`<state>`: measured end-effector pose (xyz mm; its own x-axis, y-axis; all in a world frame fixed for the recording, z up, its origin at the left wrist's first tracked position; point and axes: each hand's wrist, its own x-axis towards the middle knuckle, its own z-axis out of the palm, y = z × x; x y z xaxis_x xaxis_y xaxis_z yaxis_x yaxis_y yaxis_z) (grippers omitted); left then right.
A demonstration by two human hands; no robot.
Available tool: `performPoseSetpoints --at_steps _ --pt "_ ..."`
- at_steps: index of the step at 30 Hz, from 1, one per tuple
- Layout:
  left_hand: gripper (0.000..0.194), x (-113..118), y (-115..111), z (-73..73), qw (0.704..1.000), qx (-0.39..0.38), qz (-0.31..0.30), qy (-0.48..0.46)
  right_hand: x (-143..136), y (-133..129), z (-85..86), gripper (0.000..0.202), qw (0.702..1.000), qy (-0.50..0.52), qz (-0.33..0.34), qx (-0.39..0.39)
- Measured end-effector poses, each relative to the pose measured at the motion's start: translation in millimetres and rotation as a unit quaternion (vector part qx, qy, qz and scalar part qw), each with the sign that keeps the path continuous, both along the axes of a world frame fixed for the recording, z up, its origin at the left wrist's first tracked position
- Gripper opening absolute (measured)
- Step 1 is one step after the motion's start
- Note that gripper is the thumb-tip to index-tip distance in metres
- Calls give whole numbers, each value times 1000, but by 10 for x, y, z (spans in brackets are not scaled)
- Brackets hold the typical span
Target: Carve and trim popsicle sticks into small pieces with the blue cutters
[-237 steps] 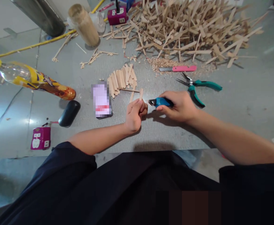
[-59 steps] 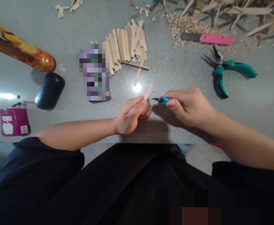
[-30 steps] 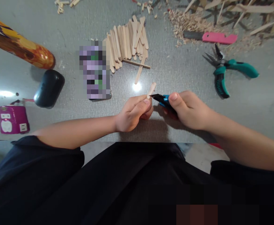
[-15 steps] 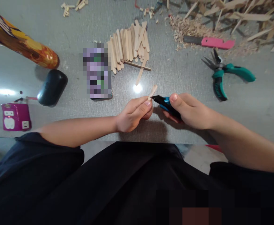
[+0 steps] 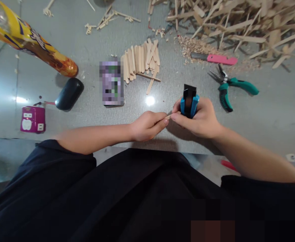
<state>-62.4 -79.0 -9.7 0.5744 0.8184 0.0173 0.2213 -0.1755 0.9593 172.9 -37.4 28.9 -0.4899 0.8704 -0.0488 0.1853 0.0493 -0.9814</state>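
Note:
My left hand (image 5: 149,126) is closed, pinching a wooden craft stick (image 5: 169,117) between thumb and fingers. In my right hand (image 5: 203,117) is a blue and black utility knife (image 5: 188,101), its dark blade end pointing away from me. The thumb and a fingertip of that same hand also touch the stick's other end, so both hands meet on it just above the table's front edge. Beyond them, many craft sticks (image 5: 139,58) lie side by side in a row, with a few crossed on top. Most of the held stick is hidden by my fingers.
Pliers with teal handles (image 5: 228,87) and a pink-handled knife (image 5: 220,59) lie right, by wood shavings (image 5: 195,47). A heap of split wood (image 5: 253,30) fills the back right. Left are a blurred purple box (image 5: 111,84), a dark case (image 5: 69,94), a yellow tube (image 5: 36,40) and a purple socket block (image 5: 33,119).
The knife has swung from pointing at the stick to pointing away. My right thumb and finger have come onto the stick, which now lies flatter. The view has shifted slightly.

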Motion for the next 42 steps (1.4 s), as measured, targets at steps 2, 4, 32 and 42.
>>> performPoseSetpoints --at_steps 2,4,32,42 --pt "43 -42 -30 68 997 42 41 46 -1 10 5 32 1000 10 -16 -9" --pt "34 -175 -97 159 984 100 98 114 10 52 -12 33 998 33 -31 -45" --pt "100 -1100 -581 88 806 78 416 414 -37 407 -461 36 978 133 -135 -91" --pt "98 -1213 -398 13 799 107 408 428 -12 440 -498 43 987 94 -111 -74"
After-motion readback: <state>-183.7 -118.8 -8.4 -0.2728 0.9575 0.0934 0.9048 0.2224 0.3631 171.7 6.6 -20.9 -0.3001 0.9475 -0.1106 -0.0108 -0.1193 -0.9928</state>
